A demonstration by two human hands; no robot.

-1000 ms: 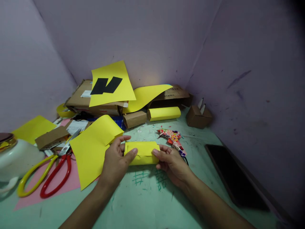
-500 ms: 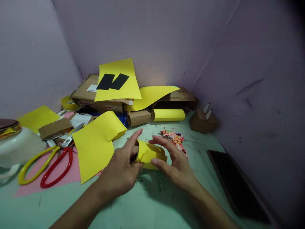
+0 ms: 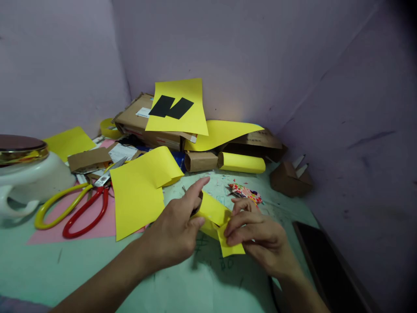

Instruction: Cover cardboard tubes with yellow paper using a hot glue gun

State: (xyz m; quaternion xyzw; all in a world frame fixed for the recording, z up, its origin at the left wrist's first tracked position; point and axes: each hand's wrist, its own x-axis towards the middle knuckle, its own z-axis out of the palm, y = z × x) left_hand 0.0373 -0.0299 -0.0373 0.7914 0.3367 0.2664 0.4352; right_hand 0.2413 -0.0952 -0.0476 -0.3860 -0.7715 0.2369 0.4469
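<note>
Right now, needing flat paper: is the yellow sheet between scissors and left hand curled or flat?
Partly curled: the yellow sheet rolls over at its far end; the rest lies spread.

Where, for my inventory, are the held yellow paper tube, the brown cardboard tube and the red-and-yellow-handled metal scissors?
Held yellow paper tube [image 3: 214,208]: head view, top.
Brown cardboard tube [image 3: 202,162]: head view, side.
Scissors [image 3: 103,179]: head view, blade base.

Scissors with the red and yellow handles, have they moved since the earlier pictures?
No. The scissors lie in the same place against the pink sheet partly beneath them; the camera's view itself has shifted.
</note>
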